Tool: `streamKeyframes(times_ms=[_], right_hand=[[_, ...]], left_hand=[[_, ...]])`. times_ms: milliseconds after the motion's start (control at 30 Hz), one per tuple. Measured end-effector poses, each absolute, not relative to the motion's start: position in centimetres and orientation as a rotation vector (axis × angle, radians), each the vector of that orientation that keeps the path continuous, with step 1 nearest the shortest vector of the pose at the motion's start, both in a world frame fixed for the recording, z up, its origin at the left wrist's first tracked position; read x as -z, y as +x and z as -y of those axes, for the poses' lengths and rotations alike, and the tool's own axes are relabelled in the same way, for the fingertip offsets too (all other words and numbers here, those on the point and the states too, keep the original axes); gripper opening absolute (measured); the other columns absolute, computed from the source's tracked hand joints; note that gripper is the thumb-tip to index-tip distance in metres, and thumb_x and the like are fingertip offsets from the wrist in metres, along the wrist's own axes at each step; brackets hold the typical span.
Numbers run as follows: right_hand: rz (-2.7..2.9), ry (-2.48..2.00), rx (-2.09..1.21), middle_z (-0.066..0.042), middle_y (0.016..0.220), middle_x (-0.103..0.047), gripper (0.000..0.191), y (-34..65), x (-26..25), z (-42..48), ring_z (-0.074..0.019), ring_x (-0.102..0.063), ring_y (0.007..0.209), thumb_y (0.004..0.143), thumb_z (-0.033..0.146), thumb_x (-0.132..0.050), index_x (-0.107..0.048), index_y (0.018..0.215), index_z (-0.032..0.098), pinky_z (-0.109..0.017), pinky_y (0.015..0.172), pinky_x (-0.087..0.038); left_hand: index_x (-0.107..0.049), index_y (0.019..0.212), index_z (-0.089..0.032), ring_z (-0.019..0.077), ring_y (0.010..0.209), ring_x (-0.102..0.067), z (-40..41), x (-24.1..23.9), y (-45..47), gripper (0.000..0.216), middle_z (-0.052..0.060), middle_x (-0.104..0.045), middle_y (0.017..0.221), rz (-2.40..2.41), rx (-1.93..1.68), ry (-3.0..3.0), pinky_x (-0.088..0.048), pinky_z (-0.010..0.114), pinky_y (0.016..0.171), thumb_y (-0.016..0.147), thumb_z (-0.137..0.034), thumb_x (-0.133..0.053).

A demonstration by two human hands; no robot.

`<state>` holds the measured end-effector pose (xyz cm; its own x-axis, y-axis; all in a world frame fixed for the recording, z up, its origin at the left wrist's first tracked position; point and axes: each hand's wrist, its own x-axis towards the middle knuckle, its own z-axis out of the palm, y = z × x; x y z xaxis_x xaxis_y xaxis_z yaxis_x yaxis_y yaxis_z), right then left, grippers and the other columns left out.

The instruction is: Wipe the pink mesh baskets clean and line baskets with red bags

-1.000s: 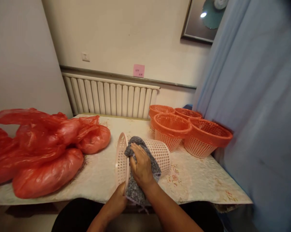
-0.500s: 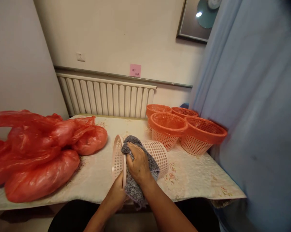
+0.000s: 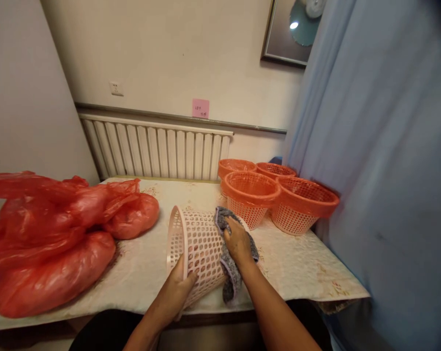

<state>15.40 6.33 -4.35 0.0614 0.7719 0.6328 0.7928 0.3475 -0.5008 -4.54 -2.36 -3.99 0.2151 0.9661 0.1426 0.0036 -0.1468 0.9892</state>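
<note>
A pale pink plastic basket (image 3: 202, 239) with a lattice of holes lies on its side at the table's front, its mouth facing left. My left hand (image 3: 176, 287) grips its rim, thumb on the outer wall and fingers partly hidden inside. Over the closed end, my right hand (image 3: 238, 241) presses a grey cloth (image 3: 230, 280) with a lilac edge against the basket's side. The cloth hangs down below that hand toward the table edge.
Several similar baskets lined with red bags (image 3: 251, 190) stand at the back right. Bulky red plastic bags (image 3: 55, 273) cover the left of the table (image 3: 143, 273). A blue curtain (image 3: 389, 146) hangs at the right; a radiator (image 3: 154, 151) is behind.
My right hand and the cloth have slid right along the basket, from near the rim to the closed end. My left hand stays at the rim, its thumb now showing on the outer wall.
</note>
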Motion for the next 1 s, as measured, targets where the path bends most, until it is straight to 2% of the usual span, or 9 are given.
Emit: streamKeyframes(times_ms=[67,167,267,333,500,633,767,900,1000], right_hand=[[1.630,-1.480,0.046,-0.012,0.128,-0.059,0.045,17.1,4.8,-6.7,-0.0224,-0.052,0.121,0.078,0.012,-0.047,-0.059,0.121,0.017,-0.038,0.106,-0.036],[1.466,-1.558,0.018,-0.010,0.124,-0.061,0.040,18.5,5.3,-6.3,-0.0209,-0.056,0.115,0.082,0.019,-0.044,-0.059,0.120,0.018,-0.035,0.101,-0.040],[1.279,-1.576,-0.004,-0.013,0.120,-0.063,0.041,18.5,6.3,-5.2,-0.0233,-0.058,0.110,0.087,0.027,-0.037,-0.058,0.120,0.015,-0.037,0.095,-0.044],[1.203,-1.559,0.017,-0.016,0.124,-0.060,0.044,18.0,7.3,-4.4,-0.0255,-0.055,0.115,0.088,0.029,-0.036,-0.055,0.124,0.012,-0.040,0.097,-0.042],[1.205,-1.441,0.131,-0.018,0.137,-0.048,0.047,14.7,11.1,-2.1,-0.0266,-0.042,0.130,0.088,0.025,-0.043,-0.048,0.132,0.009,-0.046,0.108,-0.033],[1.420,-1.224,0.220,-0.016,0.134,-0.051,0.045,10.8,13.2,0.2,-0.0270,-0.043,0.129,0.086,0.016,-0.042,-0.048,0.130,0.012,-0.053,0.104,-0.038],[1.642,-0.977,0.132,-0.012,0.136,-0.051,0.047,7.6,11.7,1.9,-0.0249,-0.043,0.130,0.085,0.013,-0.041,-0.046,0.132,0.016,-0.052,0.103,-0.041],[1.751,-0.868,0.065,-0.011,0.136,-0.050,0.053,6.0,8.1,1.9,-0.0228,-0.041,0.132,0.079,0.007,-0.041,-0.045,0.131,0.016,-0.050,0.108,-0.037],[1.774,-0.859,0.047,-0.011,0.136,-0.051,0.051,5.5,5.3,1.0,-0.0213,-0.041,0.132,0.077,0.005,-0.040,-0.050,0.126,0.014,-0.049,0.110,-0.034]], left_hand=[[-0.041,0.138,-0.014,0.0265,0.129,-0.045,2.3,4.3,-4.5,0.059,0.010,-0.055,0.135,-1.008,-1.159,1.446,-0.029,0.042,0.113,0.081,-0.022,-0.053],[-0.043,0.137,-0.014,0.0267,0.127,-0.047,2.1,5.1,-4.8,0.057,0.011,-0.056,0.134,-1.021,-1.169,1.475,-0.030,0.044,0.112,0.082,-0.023,-0.052],[-0.048,0.132,-0.012,0.0275,0.126,-0.048,1.7,6.3,-5.4,0.053,0.012,-0.057,0.133,-1.042,-1.161,1.514,-0.029,0.045,0.112,0.080,-0.024,-0.053],[-0.053,0.127,-0.010,0.0287,0.125,-0.050,1.5,6.9,-5.7,0.051,0.013,-0.059,0.130,-1.062,-1.135,1.527,-0.031,0.046,0.111,0.079,-0.025,-0.053],[-0.062,0.116,-0.010,0.0285,0.116,-0.058,1.2,7.4,-5.9,0.041,0.013,-0.067,0.119,-1.075,-1.069,1.609,-0.039,0.045,0.105,0.078,-0.024,-0.051],[-0.064,0.114,-0.012,0.0264,0.113,-0.060,0.8,7.7,-5.7,0.039,0.010,-0.069,0.117,-1.067,-1.086,1.666,-0.038,0.042,0.106,0.079,-0.021,-0.050],[-0.065,0.112,-0.013,0.0258,0.113,-0.059,0.7,8.3,-6.0,0.035,0.009,-0.069,0.117,-1.020,-1.102,1.715,-0.038,0.040,0.106,0.081,-0.020,-0.048],[-0.065,0.110,-0.014,0.0273,0.110,-0.059,1.3,8.4,-6.4,0.035,0.008,-0.071,0.109,-1.073,-1.074,1.720,-0.042,0.041,0.101,0.079,-0.016,-0.049],[-0.067,0.105,-0.014,0.0273,0.104,-0.062,1.7,8.5,-6.5,0.032,0.008,-0.074,0.099,-1.048,-1.076,1.683,-0.045,0.039,0.097,0.078,-0.019,-0.051]])
